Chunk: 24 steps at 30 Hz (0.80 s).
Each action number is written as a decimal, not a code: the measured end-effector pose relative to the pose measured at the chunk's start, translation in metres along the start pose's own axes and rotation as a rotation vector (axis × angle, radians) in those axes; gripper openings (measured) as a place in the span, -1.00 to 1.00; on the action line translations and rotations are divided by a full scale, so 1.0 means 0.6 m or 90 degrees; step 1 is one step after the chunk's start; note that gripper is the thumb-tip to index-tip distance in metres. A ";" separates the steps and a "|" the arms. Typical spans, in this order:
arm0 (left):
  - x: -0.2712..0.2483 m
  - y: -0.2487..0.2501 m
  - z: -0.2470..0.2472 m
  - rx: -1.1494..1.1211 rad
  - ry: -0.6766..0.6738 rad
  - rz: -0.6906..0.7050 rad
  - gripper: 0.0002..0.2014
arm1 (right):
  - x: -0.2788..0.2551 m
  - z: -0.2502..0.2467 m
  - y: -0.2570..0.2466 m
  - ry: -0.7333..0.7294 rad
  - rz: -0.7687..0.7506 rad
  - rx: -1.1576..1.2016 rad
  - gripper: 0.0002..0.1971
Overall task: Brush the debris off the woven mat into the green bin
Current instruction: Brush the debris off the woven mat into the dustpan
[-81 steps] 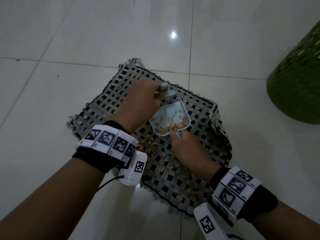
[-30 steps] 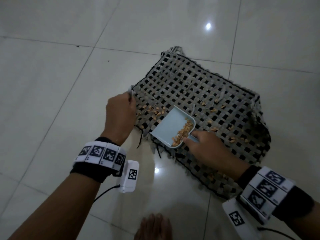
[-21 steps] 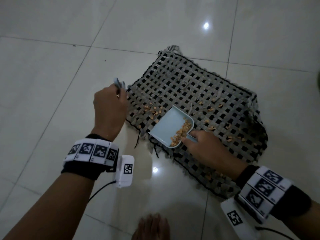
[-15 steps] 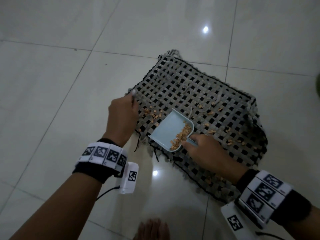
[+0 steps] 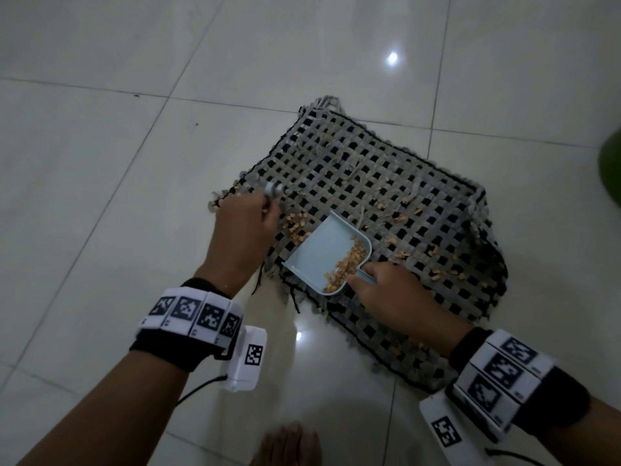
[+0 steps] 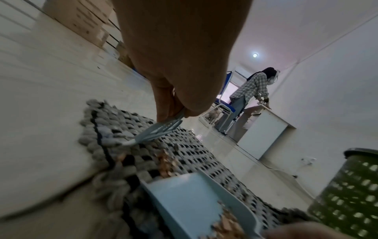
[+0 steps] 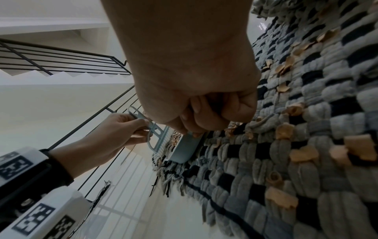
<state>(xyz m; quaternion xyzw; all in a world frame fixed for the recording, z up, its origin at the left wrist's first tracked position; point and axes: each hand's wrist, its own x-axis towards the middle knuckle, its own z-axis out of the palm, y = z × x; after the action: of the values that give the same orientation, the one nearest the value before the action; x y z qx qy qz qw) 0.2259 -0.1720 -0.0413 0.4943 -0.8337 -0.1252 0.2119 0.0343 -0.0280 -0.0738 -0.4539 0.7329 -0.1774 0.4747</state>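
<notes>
A grey and black woven mat (image 5: 386, 183) lies on the tiled floor with tan debris (image 5: 400, 218) scattered over it. My left hand (image 5: 245, 227) grips a small light-blue brush (image 6: 159, 131), its bristles down on the mat's left edge beside a heap of debris (image 5: 297, 227). My right hand (image 5: 389, 294) pinches the handle of a light-blue dustpan (image 5: 322, 253) resting on the mat's near edge, with debris piled at its back. The green bin (image 6: 351, 194) stands to the right, only a sliver of the green bin (image 5: 613, 169) showing in the head view.
White floor tiles (image 5: 100, 163) surround the mat. My bare foot (image 5: 289, 445) is at the bottom edge. In the left wrist view another person (image 6: 251, 90) leans on a white cabinet (image 6: 263, 134) far behind. A stair railing (image 7: 61, 61) shows in the right wrist view.
My left hand swung the brush out past the mat's left edge and back onto it by the debris heap. The dustpan has stayed at the near edge in my right hand.
</notes>
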 end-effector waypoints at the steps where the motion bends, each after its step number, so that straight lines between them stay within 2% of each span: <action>1: -0.007 0.012 0.005 -0.021 -0.018 0.009 -0.58 | 0.001 0.000 0.001 -0.001 0.003 0.003 -0.67; 6: -0.042 0.057 0.008 -0.099 -0.067 0.053 -0.68 | 0.000 -0.001 0.002 -0.002 0.002 0.011 -0.67; 9: -0.034 0.044 -0.010 -0.079 -0.003 0.063 -0.76 | 0.000 -0.001 0.002 -0.003 0.001 0.001 -0.68; 12: -0.014 0.005 -0.020 0.042 0.064 0.014 -0.63 | 0.000 0.001 0.004 -0.003 -0.001 -0.008 -0.66; 14: -0.010 -0.004 -0.016 0.074 0.054 0.005 -0.58 | 0.000 0.001 0.005 -0.006 0.001 -0.007 -0.65; 20: -0.038 0.043 0.013 -0.074 -0.041 0.036 -0.65 | 0.000 0.002 0.004 -0.013 -0.003 0.006 -0.65; 24: -0.033 0.045 0.002 -0.096 0.002 0.042 -0.73 | -0.001 0.002 0.003 -0.008 0.002 -0.001 -0.67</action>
<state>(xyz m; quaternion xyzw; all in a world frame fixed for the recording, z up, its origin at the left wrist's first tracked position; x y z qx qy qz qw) 0.2130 -0.1416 -0.0357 0.4493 -0.8375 -0.1796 0.2537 0.0343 -0.0261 -0.0753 -0.4542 0.7306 -0.1734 0.4794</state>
